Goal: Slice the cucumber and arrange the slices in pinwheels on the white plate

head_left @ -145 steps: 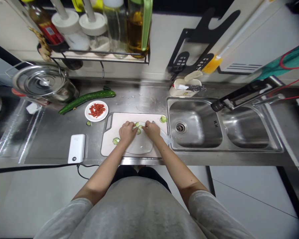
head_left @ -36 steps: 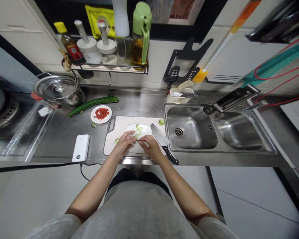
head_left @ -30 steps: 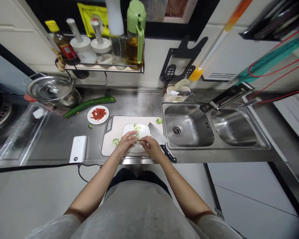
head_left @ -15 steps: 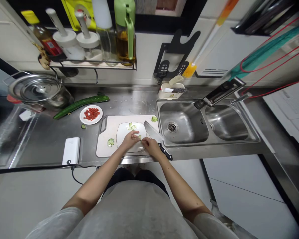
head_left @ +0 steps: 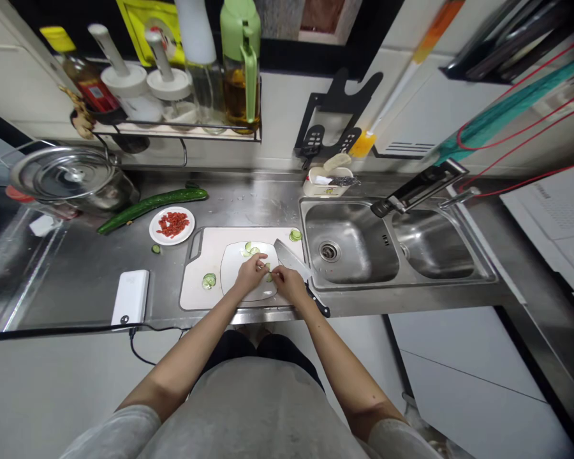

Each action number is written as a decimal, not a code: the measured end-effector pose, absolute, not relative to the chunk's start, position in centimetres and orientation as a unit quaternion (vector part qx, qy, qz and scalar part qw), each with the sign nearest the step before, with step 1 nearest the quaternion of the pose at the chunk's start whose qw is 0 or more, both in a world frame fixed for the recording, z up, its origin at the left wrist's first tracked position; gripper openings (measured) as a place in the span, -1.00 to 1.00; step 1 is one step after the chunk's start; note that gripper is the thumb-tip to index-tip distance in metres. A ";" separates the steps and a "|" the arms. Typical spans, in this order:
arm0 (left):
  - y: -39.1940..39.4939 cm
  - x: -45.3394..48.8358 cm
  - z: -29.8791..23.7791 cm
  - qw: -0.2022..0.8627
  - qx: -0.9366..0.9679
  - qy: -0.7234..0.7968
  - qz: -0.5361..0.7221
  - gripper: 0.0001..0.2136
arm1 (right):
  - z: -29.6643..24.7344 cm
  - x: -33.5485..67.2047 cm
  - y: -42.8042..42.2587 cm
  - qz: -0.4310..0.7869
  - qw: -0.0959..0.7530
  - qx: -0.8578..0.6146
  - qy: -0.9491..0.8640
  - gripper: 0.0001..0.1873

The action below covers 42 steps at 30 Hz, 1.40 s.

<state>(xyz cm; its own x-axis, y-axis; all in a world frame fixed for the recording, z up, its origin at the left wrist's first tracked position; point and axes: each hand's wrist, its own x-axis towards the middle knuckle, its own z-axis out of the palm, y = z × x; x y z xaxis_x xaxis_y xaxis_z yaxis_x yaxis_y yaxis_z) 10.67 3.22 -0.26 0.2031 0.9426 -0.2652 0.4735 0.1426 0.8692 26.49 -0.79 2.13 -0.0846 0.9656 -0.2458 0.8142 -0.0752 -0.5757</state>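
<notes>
at three o'clock on the white plate (head_left: 233,268), one cucumber slice (head_left: 268,268) sits between the hands, the left hand (head_left: 251,274) at nine o'clock from it, the right hand (head_left: 289,285) at four. the right fingertips pinch it; the left fingers curl close against it, but whether they grip too, i cannot tell. the laid slices (head_left: 251,249) lie toward ten or eleven o'clock, nearer the left hand. the held slice is thin and pale green; its long axis is too small to read. the knife (head_left: 294,260), at three o'clock beyond the plate, points from five to eleven.
</notes>
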 end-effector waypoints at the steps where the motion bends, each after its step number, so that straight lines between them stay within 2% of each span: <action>1: 3.2 10.7 -0.2 0.478 0.609 0.585 0.242 -0.70 | 2.1 26.5 -0.8 0.309 0.125 -0.667 -0.667 -0.82; 8: 2.8 11.0 0.1 0.443 0.629 0.594 0.233 -0.70 | 1.7 26.3 -1.0 0.313 0.135 -0.686 -0.643 -0.82; 19: 2.2 11.2 -0.5 0.329 0.717 0.572 0.225 -0.75 | 1.5 26.0 -0.7 0.306 0.123 -0.700 -0.634 -0.86; 29: 1.5 11.2 0.3 0.285 0.753 0.577 0.136 -0.76 | 1.6 25.8 -1.0 0.298 0.119 -0.711 -0.625 -0.86; 42: 1.6 11.0 0.1 0.240 0.782 0.565 0.105 -0.75 | 1.2 25.7 -1.2 0.295 0.125 -0.720 -0.616 -0.86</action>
<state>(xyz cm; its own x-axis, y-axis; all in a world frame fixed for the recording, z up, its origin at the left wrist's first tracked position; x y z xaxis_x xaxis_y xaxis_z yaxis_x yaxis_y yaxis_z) 11.00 1.61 0.12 0.3395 0.9346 -0.1063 0.8333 -0.2465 0.4949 25.73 -1.23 1.20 0.0686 0.9602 -0.2708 0.8131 -0.2111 -0.5425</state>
